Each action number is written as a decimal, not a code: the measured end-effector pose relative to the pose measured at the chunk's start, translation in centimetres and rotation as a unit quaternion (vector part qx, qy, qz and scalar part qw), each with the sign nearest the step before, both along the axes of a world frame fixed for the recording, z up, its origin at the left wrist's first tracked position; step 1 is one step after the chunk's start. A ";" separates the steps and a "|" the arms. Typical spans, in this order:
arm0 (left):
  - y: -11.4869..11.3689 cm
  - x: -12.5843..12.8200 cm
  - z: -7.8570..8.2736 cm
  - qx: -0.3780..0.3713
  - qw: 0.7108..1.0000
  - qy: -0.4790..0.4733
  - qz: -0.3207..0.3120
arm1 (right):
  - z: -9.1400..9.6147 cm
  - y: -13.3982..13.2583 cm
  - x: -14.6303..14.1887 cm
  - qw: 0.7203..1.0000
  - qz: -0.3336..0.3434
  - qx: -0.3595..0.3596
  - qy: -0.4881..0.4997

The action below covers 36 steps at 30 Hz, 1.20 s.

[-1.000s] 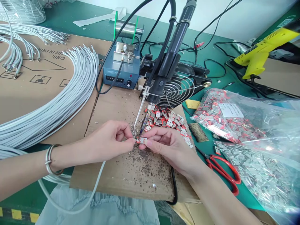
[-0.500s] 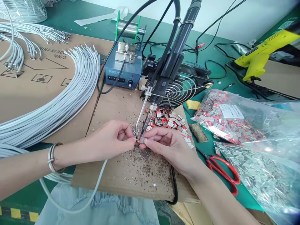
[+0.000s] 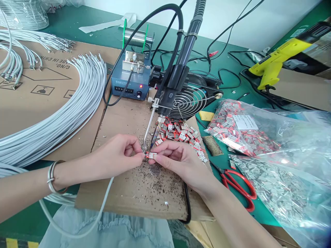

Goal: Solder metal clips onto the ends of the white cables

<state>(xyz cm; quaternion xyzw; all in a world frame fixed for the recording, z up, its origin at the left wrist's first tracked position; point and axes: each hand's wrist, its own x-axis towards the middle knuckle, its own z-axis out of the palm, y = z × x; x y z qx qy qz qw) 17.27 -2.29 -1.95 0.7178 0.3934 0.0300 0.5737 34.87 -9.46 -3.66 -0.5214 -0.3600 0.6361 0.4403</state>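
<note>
Since a second ago your hands have barely shifted: they stay pinched together under the iron. Your left hand (image 3: 116,156) grips the end of a white cable (image 3: 103,206) between thumb and forefinger, and the cable loops down past your wrist off the cardboard sheet (image 3: 144,193). Your right hand (image 3: 178,158) pinches a small red-and-silver connector (image 3: 150,155), held against the cable end just above the cardboard. The soldering iron tip (image 3: 153,140) and the bent solder feed tube (image 3: 147,132) point down onto the connector. Just behind lies a pile of red connectors (image 3: 181,131), then the fan (image 3: 192,100) and the blue solder feeder (image 3: 130,84). Red scissors (image 3: 239,187) lie to your right, a bundle of white cables (image 3: 64,117) to your left.
</note>
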 end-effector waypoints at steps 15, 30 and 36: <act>0.0 0.2 0.8 -0.012 1.000 0.014 -0.002 | -0.1 0.0 0.3 1.000 0.012 0.015 -0.009; 0.0 0.3 0.6 -0.010 1.000 0.021 -0.009 | 0.1 -0.1 0.0 0.999 0.012 0.004 -0.038; -0.8 -0.2 1.1 -0.009 1.000 0.017 -0.022 | 0.7 -0.9 -0.1 0.994 0.043 0.054 -0.079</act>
